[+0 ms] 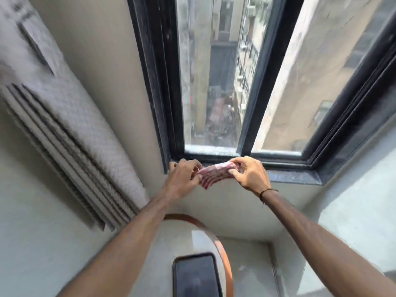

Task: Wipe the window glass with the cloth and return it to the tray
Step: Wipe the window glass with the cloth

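A red-and-white striped cloth point(214, 173) is bunched and stretched between my two hands just below the window sill. My left hand point(184, 175) pinches its left end. My right hand point(248, 174) grips its right end and wears a thin dark wrist cord. The window glass point(211, 82) rises above the hands in a dark frame point(158, 82), with a second pane point(308, 82) to the right of a dark mullion. Below my arms lies a round tray point(222, 249) with a copper-coloured rim.
A dark phone point(196, 275) lies on the tray at the bottom centre. A folded grey patterned curtain point(70, 125) hangs along the left wall. The dark sill point(295, 175) runs right of my hands. A pale wall stands at the right.
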`<state>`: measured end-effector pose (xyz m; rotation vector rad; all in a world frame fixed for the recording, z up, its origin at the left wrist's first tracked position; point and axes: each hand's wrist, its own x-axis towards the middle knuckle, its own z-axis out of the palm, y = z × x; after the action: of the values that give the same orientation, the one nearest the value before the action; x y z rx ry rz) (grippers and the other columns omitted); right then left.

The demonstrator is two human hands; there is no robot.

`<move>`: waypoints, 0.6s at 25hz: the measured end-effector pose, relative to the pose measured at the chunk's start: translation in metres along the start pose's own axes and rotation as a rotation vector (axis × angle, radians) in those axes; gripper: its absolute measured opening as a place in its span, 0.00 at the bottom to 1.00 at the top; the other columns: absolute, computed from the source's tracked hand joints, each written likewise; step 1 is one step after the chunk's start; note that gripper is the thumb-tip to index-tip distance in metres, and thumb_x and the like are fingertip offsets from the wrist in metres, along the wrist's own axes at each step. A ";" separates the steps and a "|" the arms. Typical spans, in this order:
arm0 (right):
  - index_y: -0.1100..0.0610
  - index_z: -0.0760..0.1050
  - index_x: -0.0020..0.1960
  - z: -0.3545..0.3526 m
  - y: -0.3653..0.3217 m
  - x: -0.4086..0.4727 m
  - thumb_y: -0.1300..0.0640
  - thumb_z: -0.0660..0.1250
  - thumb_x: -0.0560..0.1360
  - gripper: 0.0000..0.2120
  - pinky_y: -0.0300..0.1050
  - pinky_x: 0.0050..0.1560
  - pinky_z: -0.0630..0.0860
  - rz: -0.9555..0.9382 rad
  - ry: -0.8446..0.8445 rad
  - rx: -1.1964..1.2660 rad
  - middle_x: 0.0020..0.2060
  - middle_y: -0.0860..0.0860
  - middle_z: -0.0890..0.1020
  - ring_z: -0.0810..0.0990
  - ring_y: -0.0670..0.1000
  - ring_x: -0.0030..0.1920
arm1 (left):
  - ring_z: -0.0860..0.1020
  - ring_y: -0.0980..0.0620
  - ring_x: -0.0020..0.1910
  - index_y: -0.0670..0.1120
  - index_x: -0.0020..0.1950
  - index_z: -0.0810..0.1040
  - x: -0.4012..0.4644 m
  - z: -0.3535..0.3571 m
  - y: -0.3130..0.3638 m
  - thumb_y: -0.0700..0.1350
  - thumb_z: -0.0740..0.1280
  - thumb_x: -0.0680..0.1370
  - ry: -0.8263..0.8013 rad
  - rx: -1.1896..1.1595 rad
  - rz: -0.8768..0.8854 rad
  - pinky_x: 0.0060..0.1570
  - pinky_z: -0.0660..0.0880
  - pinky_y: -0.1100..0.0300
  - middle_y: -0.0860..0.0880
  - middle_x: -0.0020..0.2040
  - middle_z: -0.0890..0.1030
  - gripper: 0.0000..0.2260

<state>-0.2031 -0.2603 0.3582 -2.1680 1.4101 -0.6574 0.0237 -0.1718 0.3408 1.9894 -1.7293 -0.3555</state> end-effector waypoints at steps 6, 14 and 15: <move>0.51 0.84 0.58 -0.131 -0.097 0.068 0.61 0.72 0.75 0.13 0.41 0.43 0.80 -0.216 0.504 0.187 0.39 0.49 0.87 0.84 0.52 0.38 | 0.77 0.58 0.48 0.49 0.58 0.86 0.073 -0.131 0.108 0.48 0.72 0.78 0.213 -0.178 0.265 0.61 0.73 0.53 0.57 0.45 0.82 0.10; 0.60 0.83 0.58 -0.196 -0.177 0.149 0.65 0.68 0.71 0.15 0.53 0.54 0.83 -0.348 1.017 0.301 0.49 0.59 0.88 0.86 0.63 0.48 | 0.83 0.53 0.55 0.48 0.63 0.82 0.144 -0.206 0.186 0.49 0.72 0.81 0.269 -0.139 0.398 0.58 0.80 0.57 0.51 0.58 0.85 0.12; 0.62 0.83 0.57 -0.202 -0.185 0.163 0.67 0.70 0.71 0.15 0.54 0.57 0.82 -0.341 1.054 0.292 0.50 0.61 0.88 0.86 0.65 0.50 | 0.82 0.53 0.57 0.49 0.66 0.81 0.154 -0.216 0.186 0.50 0.69 0.82 0.280 -0.079 0.407 0.58 0.80 0.57 0.51 0.62 0.82 0.13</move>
<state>-0.1404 -0.3694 0.6511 -1.8560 1.2105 -2.1952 -0.0040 -0.2998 0.6371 1.4996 -1.8440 -0.0044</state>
